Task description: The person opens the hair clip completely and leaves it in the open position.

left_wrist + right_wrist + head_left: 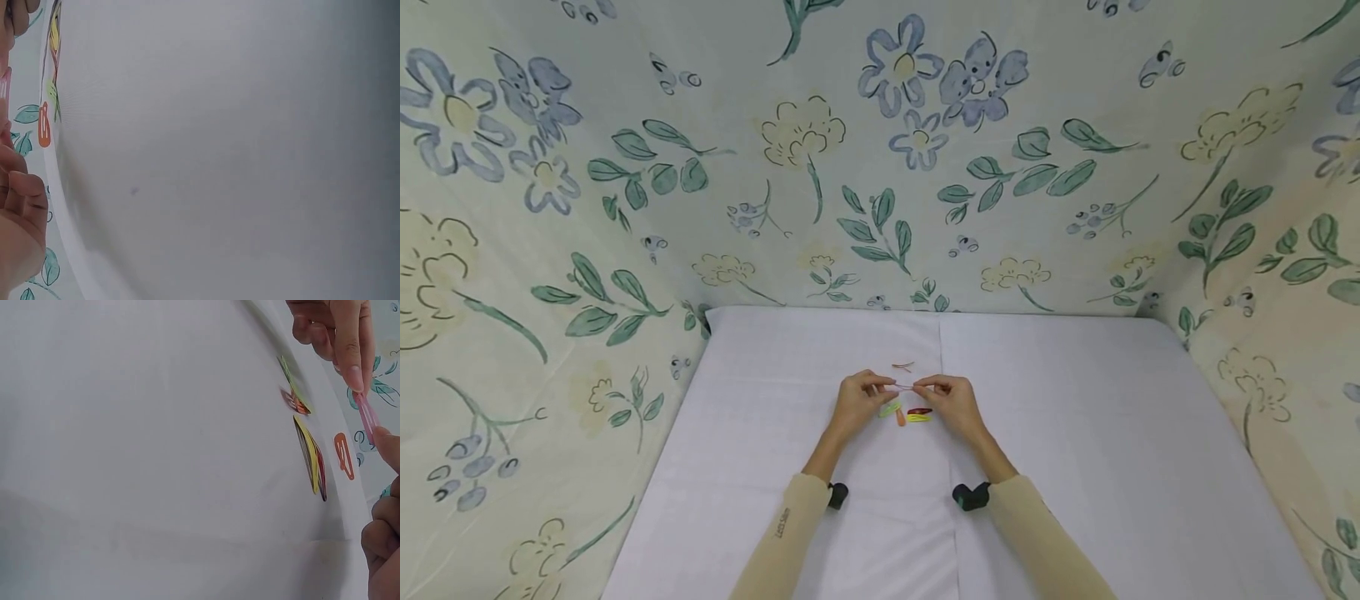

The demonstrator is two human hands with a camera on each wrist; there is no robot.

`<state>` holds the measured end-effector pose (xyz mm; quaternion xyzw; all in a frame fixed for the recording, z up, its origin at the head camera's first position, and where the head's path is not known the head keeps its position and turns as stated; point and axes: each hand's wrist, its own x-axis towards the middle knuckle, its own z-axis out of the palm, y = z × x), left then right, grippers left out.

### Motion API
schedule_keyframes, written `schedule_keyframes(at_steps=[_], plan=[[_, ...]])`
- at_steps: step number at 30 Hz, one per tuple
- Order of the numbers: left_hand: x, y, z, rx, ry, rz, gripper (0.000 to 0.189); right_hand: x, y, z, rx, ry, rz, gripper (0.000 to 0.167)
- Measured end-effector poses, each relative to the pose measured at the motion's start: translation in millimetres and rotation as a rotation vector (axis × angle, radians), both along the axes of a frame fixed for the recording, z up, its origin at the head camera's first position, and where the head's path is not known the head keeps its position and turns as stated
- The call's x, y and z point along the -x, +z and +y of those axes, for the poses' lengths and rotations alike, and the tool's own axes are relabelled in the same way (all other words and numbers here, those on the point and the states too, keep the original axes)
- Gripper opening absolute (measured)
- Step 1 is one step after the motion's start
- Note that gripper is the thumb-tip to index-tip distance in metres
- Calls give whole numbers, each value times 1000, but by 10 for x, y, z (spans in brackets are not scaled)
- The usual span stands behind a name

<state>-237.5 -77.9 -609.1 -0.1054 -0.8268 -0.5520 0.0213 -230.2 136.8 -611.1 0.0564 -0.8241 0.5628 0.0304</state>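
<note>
A pink snap hair clip (367,417) is held up between both hands, over the white table. My left hand (856,403) pinches one end between thumb and finger. At the other end, the thumb and fingertips of my right hand (953,407) grip the clip. Just below the hands in the head view lie a green clip (890,408), an orange clip (901,417), a dark red clip (919,411) and a yellow clip (919,418). Another orange clip (344,456) lies beyond the hands.
A white cloth (760,400) with a fold line covers the table. Floral curtains (880,167) hang behind it and at both sides. Each wrist wears a small black camera, such as the right one (972,497), beside a beige sleeve (1037,533).
</note>
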Motion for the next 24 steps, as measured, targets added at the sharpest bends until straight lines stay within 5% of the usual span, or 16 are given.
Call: schedule_keyframes(at_steps=[24], plan=[[212, -64, 88, 257, 104, 21, 16, 180, -97, -138, -146, -50, 11, 9]])
